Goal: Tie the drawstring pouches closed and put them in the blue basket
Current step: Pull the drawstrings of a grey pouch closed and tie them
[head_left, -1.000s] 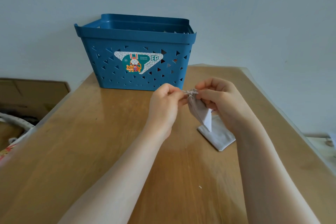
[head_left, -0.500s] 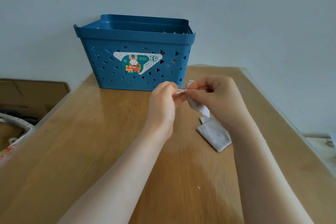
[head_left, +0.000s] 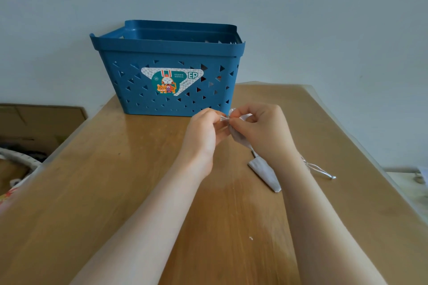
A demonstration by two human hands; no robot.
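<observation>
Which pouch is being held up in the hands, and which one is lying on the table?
The pouch pinched at its gathered top between the left hand and right hand is held up. The other pouch lies flat on the table by the right wrist.

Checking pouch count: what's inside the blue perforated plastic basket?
Blue perforated plastic basket: only the upper inner walls show over the rim, and nothing clear shows through the triangular holes. Its front wall hides the floor, so pouches inside can't be counted.

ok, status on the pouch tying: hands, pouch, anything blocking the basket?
Left hand and right hand both pinching the held pouch at its neck. Second pouch flat on table. Blue basket just beyond, unobstructed.
</observation>
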